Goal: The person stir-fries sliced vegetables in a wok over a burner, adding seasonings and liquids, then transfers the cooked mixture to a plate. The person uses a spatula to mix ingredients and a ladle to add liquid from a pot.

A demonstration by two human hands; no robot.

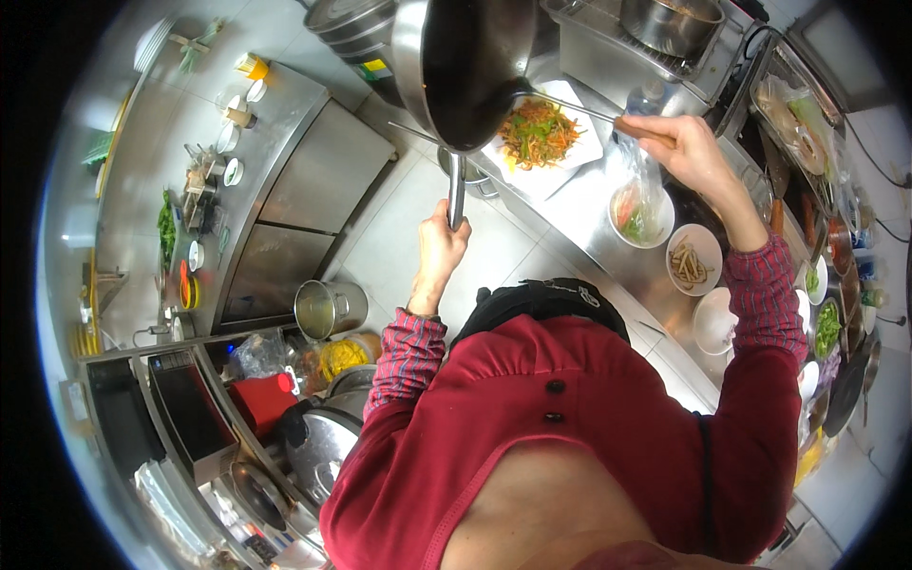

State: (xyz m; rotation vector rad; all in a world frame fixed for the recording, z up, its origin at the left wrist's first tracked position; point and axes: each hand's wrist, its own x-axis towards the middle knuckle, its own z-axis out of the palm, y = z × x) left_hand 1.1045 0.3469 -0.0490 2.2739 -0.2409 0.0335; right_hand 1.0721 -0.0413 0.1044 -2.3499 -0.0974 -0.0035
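My left hand point(440, 246) grips the metal handle of a wok point(470, 78). The wok is tilted steeply on its side, its dark inside facing the plate. In my right hand point(695, 153) is the wooden end of a long-handled ladle point(573, 107), whose dark head meets the wok's rim. Below the ladle, a white plate point(588, 142) carries a heap of stir-fried shredded vegetables point(540, 134) in orange and green. The plate rests at the edge of a steel counter point(570, 214). No food is visible inside the part of the wok that shows.
Along the counter stand a bowl with a plastic bag of vegetables point(641, 221), a bowl of pale brown strips point(691, 263) and another white bowl point(712, 324). A steel pot point(670, 28) sits at the back. On the floor at left is a tall metal pot point(328, 310), near low steel cabinets point(313, 164).
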